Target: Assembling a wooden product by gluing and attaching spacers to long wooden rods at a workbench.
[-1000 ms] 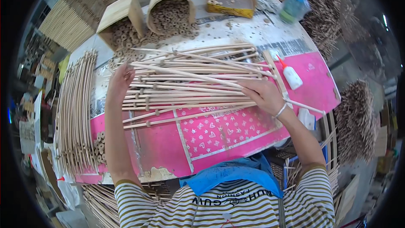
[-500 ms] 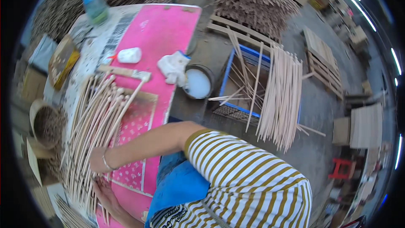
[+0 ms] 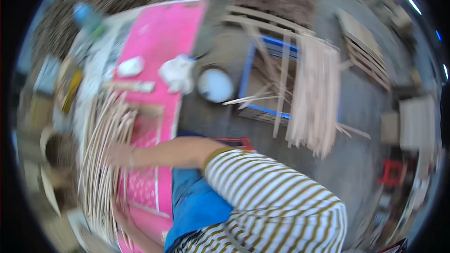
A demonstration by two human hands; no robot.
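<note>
A loose bundle of long, thin wooden sticks [image 3: 101,126] lies lengthwise along the left part of the pink-topped table [image 3: 161,33]. My right hand [image 3: 116,154], with a bracelet at the wrist, is on the middle of the bundle; motion blur smears its fingers. Closer to me, my left hand [image 3: 117,208] is against the right side of the same sticks, and its fingers are hidden or blurred. Just beyond the far stick ends lies a flat brush [image 3: 129,86] with a wooden handle. A white bottle [image 3: 131,67] and a crumpled white cloth [image 3: 177,74] lie past it.
Right of the table stands a bucket of white liquid [image 3: 215,85]. Beyond it, a blue crate [image 3: 267,111] carries many pale sticks [image 3: 314,98] across its top. A blue-green bottle [image 3: 89,20] stands at the table's far left. A red stool [image 3: 392,172] is at far right.
My right hand has moved farther up the bundle, away from me. The stick that slanted out to the brush's end no longer sticks out there. The whole view has shifted slightly.
</note>
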